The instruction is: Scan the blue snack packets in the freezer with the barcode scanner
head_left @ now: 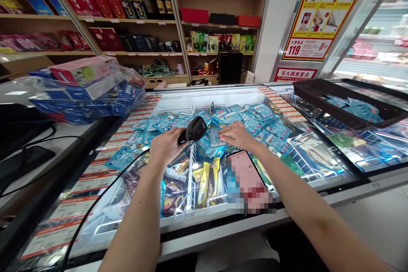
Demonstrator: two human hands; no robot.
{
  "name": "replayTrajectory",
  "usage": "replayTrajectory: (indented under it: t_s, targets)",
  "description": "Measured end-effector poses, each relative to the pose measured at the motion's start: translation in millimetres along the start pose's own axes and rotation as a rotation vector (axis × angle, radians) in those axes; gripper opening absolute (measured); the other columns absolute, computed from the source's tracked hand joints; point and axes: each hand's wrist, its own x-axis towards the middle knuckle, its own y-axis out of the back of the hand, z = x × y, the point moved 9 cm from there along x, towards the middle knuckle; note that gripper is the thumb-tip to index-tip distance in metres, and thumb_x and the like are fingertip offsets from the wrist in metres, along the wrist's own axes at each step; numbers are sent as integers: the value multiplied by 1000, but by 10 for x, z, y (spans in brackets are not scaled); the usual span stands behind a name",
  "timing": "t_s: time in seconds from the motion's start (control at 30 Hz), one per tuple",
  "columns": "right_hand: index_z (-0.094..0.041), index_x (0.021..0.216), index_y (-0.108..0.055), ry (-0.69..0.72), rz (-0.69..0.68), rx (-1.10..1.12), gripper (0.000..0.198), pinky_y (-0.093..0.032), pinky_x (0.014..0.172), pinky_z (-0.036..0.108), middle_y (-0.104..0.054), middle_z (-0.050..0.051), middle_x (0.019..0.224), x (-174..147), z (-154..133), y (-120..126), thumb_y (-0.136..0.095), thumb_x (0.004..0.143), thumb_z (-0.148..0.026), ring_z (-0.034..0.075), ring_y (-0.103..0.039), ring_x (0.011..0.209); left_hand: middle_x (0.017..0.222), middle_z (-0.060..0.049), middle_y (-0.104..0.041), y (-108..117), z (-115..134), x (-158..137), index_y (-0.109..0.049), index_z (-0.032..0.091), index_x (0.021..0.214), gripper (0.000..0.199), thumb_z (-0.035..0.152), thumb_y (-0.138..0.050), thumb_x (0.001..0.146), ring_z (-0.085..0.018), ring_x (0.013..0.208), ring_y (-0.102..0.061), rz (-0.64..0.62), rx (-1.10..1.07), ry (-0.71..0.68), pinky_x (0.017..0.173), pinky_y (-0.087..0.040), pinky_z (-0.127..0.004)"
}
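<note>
In the head view my left hand (167,144) is wrapped round the handle of a black barcode scanner (196,129), whose head points right and whose cable (105,192) trails to the lower left. My right hand (238,137) reaches over blue packets on the freezer's glass top, its fingertips on one packet (216,138). Whether those fingers grip the packet or only press on it is unclear. More blue packets (255,126) lie spread around both hands. A phone (250,178) with its screen lit, partly pixelated, rests on the glass below my right hand.
Under the glass are wrapped ice creams (208,182) in white wire baskets. A dark basket (347,102) with blue packets stands at the right. Plastic-wrapped boxes (86,89) are stacked at the left. Price labels (95,170) line the glass. Stocked shelves (127,20) stand behind.
</note>
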Motion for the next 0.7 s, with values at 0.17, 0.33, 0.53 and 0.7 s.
replayTrajectory:
  t_s: [0.17,0.33,0.53,0.7]
  targets:
    - [-24,111,-64,-95,109,-85,34,-34,93,34,-63,4,113,-3,160,51,-52,86,-44,20,-52,104,102,-3,-65,-33,21,2,-56,27,111,39,48,-42,82,-22,86,-62,-25,-1,-11,55,-35,-28]
    - [-20,125,-53,-188,82,-150,54,-35,92,36,-61,9,116,3,228,-9,-55,81,-52,23,-51,105,99,-4,-65,-42,94,-9,-57,26,111,37,45,-42,82,-22,83,-62,-36,-11,-59,54,-35,-28]
    - [-17,125,-52,-368,151,-71,68,-40,87,35,-62,10,105,-15,391,59,-70,68,-50,23,-54,98,98,-4,-65,-36,119,-18,-57,26,111,36,42,-44,81,-21,84,-61,-37,-20,-83,57,-36,-27]
    - [-19,113,-61,-472,376,128,42,-43,75,29,-63,4,90,-100,590,230,-60,77,-41,15,-56,75,101,-3,-65,-17,153,-19,-56,26,112,37,43,-43,82,-21,83,-61,-35,-14,-114,57,-37,-28]
